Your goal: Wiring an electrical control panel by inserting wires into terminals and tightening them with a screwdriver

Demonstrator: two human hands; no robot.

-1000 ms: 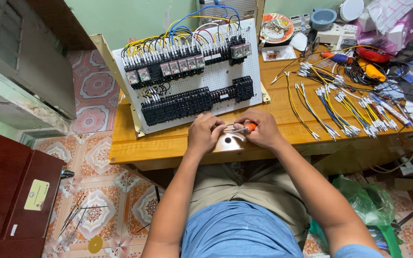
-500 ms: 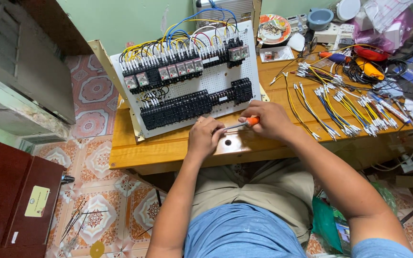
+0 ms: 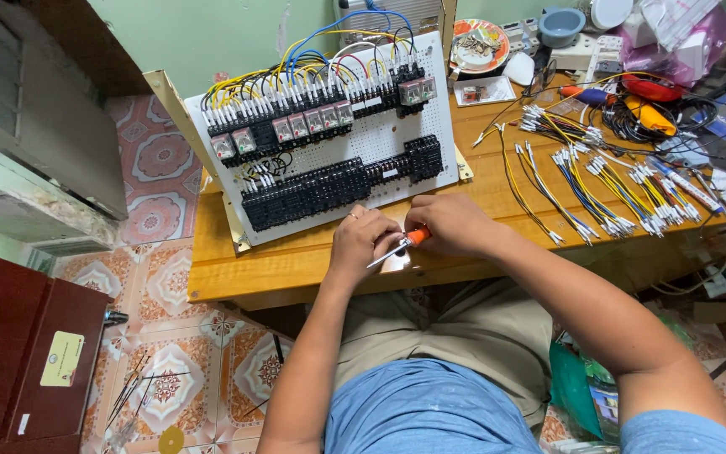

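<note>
Your right hand [image 3: 455, 223] grips the screwdriver [image 3: 401, 245]; your left hand [image 3: 363, 242] pinches its shaft, both just below the panel [image 3: 329, 134].

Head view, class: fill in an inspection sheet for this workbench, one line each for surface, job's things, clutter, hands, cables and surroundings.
Surface: varnished wooden bench, front strip bare.
Job's things: orange-handled screwdriver with its metal shaft pointing left; white perforated panel carrying black terminal blocks and relays, tilted up at the back.
Clutter: patterned plate, blue bowl, plastic bags at the far right.
Hands: right hand grips the screwdriver handle; left hand is at the shaft.
Cables: loose cut wires with white ends spread on the right; blue and yellow wires loop over the panel top.
Surroundings: patterned floor tiles, dark red cabinet at left.
</note>
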